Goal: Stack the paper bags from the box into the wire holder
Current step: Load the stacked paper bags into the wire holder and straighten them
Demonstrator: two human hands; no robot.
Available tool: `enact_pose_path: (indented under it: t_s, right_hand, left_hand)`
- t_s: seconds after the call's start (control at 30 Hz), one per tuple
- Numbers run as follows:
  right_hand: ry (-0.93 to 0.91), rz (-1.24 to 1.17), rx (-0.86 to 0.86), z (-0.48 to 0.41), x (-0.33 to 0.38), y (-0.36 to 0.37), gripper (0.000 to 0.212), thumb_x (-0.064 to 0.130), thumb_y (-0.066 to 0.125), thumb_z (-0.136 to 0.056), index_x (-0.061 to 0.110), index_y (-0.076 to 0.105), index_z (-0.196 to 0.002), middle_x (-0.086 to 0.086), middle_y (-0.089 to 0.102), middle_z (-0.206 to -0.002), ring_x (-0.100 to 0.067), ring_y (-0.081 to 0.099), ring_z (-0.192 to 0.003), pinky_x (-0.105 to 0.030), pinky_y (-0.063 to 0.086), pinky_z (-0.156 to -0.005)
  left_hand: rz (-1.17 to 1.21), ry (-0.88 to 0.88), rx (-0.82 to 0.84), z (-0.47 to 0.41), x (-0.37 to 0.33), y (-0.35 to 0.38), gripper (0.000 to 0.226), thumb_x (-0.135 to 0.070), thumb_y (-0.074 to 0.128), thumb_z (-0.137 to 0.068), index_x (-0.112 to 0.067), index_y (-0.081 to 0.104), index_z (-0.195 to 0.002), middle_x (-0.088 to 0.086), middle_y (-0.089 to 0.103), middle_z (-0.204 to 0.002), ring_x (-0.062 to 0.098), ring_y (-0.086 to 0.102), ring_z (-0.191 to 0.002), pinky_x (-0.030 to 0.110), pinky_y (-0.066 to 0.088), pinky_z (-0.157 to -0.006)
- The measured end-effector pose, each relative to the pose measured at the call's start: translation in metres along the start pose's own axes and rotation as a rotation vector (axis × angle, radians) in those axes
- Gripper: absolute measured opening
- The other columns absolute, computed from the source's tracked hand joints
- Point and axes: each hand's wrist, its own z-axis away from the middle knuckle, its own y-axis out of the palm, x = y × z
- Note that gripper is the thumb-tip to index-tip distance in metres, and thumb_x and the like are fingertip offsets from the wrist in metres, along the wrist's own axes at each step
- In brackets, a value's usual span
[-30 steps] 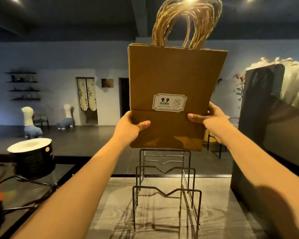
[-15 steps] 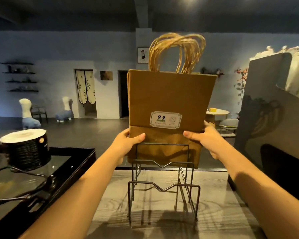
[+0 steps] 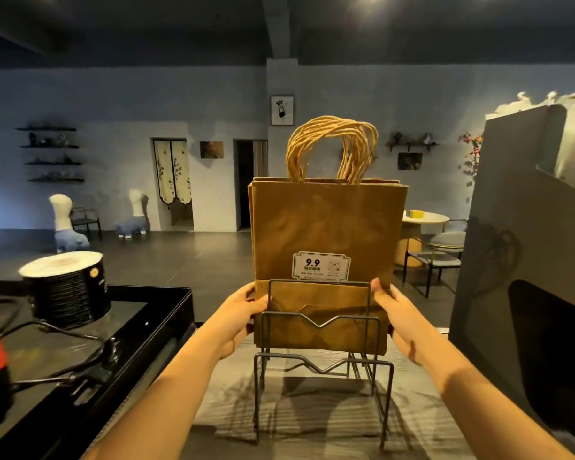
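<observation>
Nearest, two bare forearms stretched forward over a grey wood-grain worktop. Just beyond, a black wire holder standing on that worktop: three upright frames one behind another, the nearer two with a small notch in the top bar.

At the holder's sides, the left hand and the right hand, each clamped on a side edge of a stack of brown paper bags, thumbs on the near face, fingers behind. Stack upright, its lower part behind the two farther frames, its bottom edge showing above the nearest frame (whether resting on the holder's base, cannot tell). On the front bag, a white label reading "9.9"; above, a bundle of twisted paper handles.

To the left, a black tray-like unit, dark cables, and a black cylinder with a white top. To the right, a tall grey box, something white showing above its rim.

Farther off, a dim room: a round table with chairs, pale animal-shaped seats, wall shelves, a curtained doorway and a framed picture.
</observation>
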Motion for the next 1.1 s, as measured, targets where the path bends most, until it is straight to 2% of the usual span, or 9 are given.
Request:
enact_pose_path:
  t_s: [0.2, 0.33, 0.43, 0.6, 0.67, 0.73, 0.87, 1.0, 1.1]
  right_hand:
    - [-0.026, -0.032, -0.020, 0.016, 0.009, -0.002, 0.064, 0.051, 0.044, -0.089, 0.028, 0.026, -0.146, 0.004, 0.033, -0.151, -0.022, 0.025, -0.141, -0.042, 0.017, -0.114]
    - [-0.071, -0.004, -0.043, 0.034, 0.018, -0.004, 0.062, 0.049, 0.041, -0.093, 0.031, 0.019, -0.149, 0.006, 0.026, -0.154, -0.019, 0.022, -0.142, -0.040, 0.019, -0.114]
    - [-0.084, 0.034, -0.107, 0.048, 0.026, -0.005, 0.061, 0.049, 0.037, -0.095, 0.028, 0.019, -0.149, 0.004, 0.024, -0.155, -0.021, 0.023, -0.142, -0.044, 0.021, -0.114]
    - [-0.105, 0.111, -0.135, 0.095, 0.035, -0.006, 0.061, 0.053, 0.035, -0.095, 0.028, 0.020, -0.149, 0.003, 0.024, -0.155, -0.021, 0.026, -0.141, -0.044, 0.024, -0.115]
    - [-0.137, 0.147, -0.143, 0.117, 0.037, -0.005, 0.061, 0.055, 0.033, -0.094, 0.028, 0.023, -0.148, 0.004, 0.027, -0.153, -0.020, 0.028, -0.140, -0.044, 0.025, -0.114]
    - [-0.155, 0.163, -0.146, 0.141, 0.037, -0.003, 0.058, 0.055, 0.034, -0.095, 0.028, 0.028, -0.145, 0.006, 0.034, -0.148, -0.017, 0.033, -0.136, -0.039, 0.028, -0.110]
    - [-0.160, 0.135, -0.183, 0.185, 0.025, 0.001, 0.044, 0.046, 0.042, -0.095, 0.027, 0.041, -0.135, 0.013, 0.048, -0.125, -0.009, 0.044, -0.117, -0.025, 0.034, -0.093]
    - [-0.146, 0.163, -0.281, 0.225, -0.016, 0.007, 0.032, 0.030, 0.051, -0.095, 0.022, 0.049, -0.127, 0.004, 0.053, -0.121, -0.010, 0.050, -0.109, -0.024, 0.038, -0.088]
    - [-0.062, 0.214, -0.258, 0.256, -0.062, 0.006, 0.034, 0.027, 0.054, -0.095, 0.026, 0.049, -0.128, 0.007, 0.053, -0.121, -0.009, 0.051, -0.113, -0.026, 0.042, -0.092]
  left_hand:
    - [-0.027, -0.004, -0.011, 0.015, -0.008, -0.005, 0.047, 0.005, 0.045, -0.091, -0.023, 0.055, -0.127, 0.004, 0.064, -0.115, 0.026, 0.055, -0.112, 0.046, 0.042, -0.100]
    - [-0.027, 0.026, 0.010, 0.037, -0.023, -0.006, 0.065, 0.015, 0.043, -0.086, -0.027, 0.041, -0.135, 0.002, 0.060, -0.120, 0.025, 0.055, -0.113, 0.047, 0.043, -0.101]
    - [-0.025, 0.112, 0.015, 0.065, -0.043, -0.001, 0.067, 0.019, 0.039, -0.086, -0.027, 0.039, -0.134, -0.007, 0.056, -0.117, 0.009, 0.053, -0.104, 0.033, 0.044, -0.092]
    - [-0.069, 0.170, 0.014, 0.117, -0.053, 0.001, 0.072, 0.018, 0.039, -0.085, -0.024, 0.032, -0.143, -0.003, 0.045, -0.136, 0.014, 0.038, -0.131, 0.038, 0.033, -0.108]
    - [-0.072, 0.218, -0.005, 0.132, -0.051, 0.003, 0.070, 0.017, 0.040, -0.086, -0.023, 0.034, -0.143, -0.004, 0.047, -0.133, 0.009, 0.046, -0.118, 0.029, 0.044, -0.092]
    - [-0.061, 0.313, -0.104, 0.148, -0.044, 0.006, 0.063, 0.016, 0.040, -0.086, -0.021, 0.044, -0.136, -0.005, 0.052, -0.128, 0.007, 0.048, -0.113, 0.021, 0.045, -0.081]
    - [0.027, 0.478, -0.329, 0.174, -0.016, 0.013, 0.046, 0.015, 0.042, -0.084, -0.023, 0.064, -0.098, 0.000, 0.068, -0.101, 0.011, 0.062, -0.099, 0.032, 0.050, -0.092]
    - [0.033, 0.485, -0.310, 0.209, 0.030, 0.032, 0.039, 0.013, 0.042, -0.085, -0.018, 0.067, -0.085, 0.003, 0.070, -0.083, 0.015, 0.066, -0.083, 0.026, 0.053, -0.079]
    - [0.038, 0.427, -0.222, 0.230, 0.073, 0.051, 0.040, 0.015, 0.042, -0.085, -0.016, 0.066, -0.078, 0.003, 0.068, -0.075, 0.015, 0.065, -0.073, 0.021, 0.054, -0.070]
